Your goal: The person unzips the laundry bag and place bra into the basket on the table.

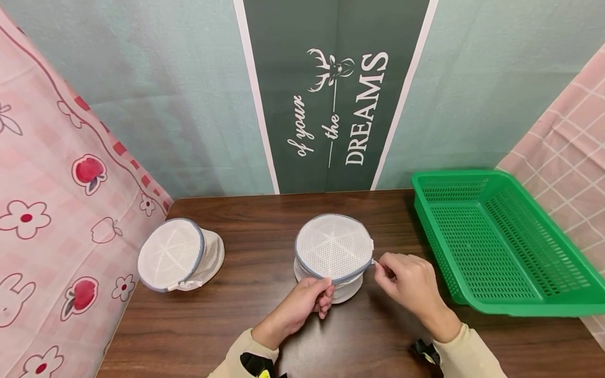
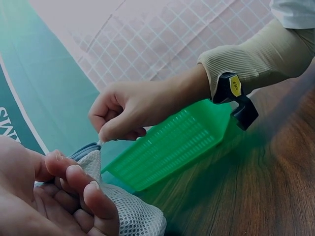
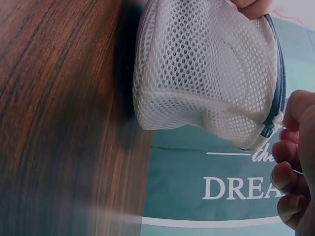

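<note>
A round white mesh laundry bag (image 1: 333, 245) with a blue-grey zipper rim stands on the table in front of me. My left hand (image 1: 309, 296) pinches its near rim between thumb and fingers. At the bag's right side, my right hand (image 1: 410, 281) pinches the small zipper pull (image 1: 374, 261). In the right wrist view the zipper slider (image 3: 268, 129) sits at the rim's edge beside the right fingertips, and the mesh wall (image 3: 197, 73) is partly slumped. The left wrist view shows the right thumb and finger at the zipper end, with the left fingers curled nearby.
A second white mesh bag (image 1: 171, 254) of the same kind leans at the table's left. On the right stands a green perforated plastic basket (image 1: 472, 307). Fabric backdrops hang along the back and both sides of the brown wooden table (image 1: 227, 320).
</note>
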A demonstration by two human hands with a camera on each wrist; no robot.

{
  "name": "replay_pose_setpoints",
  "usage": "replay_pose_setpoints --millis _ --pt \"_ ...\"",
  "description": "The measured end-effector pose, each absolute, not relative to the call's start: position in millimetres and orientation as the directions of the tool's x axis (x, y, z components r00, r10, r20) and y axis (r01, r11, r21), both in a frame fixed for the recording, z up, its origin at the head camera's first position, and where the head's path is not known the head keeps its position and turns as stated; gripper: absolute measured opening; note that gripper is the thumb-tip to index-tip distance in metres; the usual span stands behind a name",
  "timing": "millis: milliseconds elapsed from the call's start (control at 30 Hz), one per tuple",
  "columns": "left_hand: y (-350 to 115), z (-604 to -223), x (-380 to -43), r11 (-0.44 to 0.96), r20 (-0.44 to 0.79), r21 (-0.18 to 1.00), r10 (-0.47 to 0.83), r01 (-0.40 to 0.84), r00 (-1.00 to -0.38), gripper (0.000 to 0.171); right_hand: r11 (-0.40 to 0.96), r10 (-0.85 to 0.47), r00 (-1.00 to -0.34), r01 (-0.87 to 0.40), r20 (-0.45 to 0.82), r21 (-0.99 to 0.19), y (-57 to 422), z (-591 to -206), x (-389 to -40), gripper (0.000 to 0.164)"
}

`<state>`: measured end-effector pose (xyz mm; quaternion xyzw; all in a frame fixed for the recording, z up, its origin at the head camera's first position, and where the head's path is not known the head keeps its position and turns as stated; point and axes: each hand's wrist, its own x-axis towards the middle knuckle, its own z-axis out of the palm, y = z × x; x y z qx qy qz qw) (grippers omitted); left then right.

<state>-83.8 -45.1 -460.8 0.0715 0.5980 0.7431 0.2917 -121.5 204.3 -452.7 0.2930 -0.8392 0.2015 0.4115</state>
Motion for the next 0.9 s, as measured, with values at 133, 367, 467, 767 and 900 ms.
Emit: replay_pose_setpoints --millis 133,367,467,767,900 --pt "-44.8 -460.9 -83.4 -0.113 -0.241 0.931 0.522 -0.347 -0.818 0.034 0.763 -0.299 -0.501 -0.636 0.812 -0.112 203.4 -454.1 -121.7 0.022" --pt "-43.8 -463.2 -83.7 -0.114 -0.240 0.931 0.527 -0.347 -0.815 0.036 0.787 -0.249 -0.513 -0.602 0.822 -0.137 200.2 -457.0 -122.2 0.021" --pt "-43.7 -463.2 -83.6 -0.115 -0.235 0.932 0.529 -0.344 -0.816 0.036 0.794 -0.232 -0.520 -0.589 0.822 -0.149 199.1 -458.0 -122.3 0.020" --pt "-45.2 -462.0 -84.1 -0.120 -0.231 0.933 0.525 -0.340 -0.819 0.034 0.804 -0.224 -0.526 -0.576 0.821 -0.149 197.9 -456.7 -123.5 0.021" --pt "-46.6 -463.2 -84.4 -0.116 -0.253 0.925 0.526 -0.363 -0.812 0.033 0.795 -0.248 -0.514 -0.592 0.821 -0.131 199.7 -455.3 -124.4 0.020"
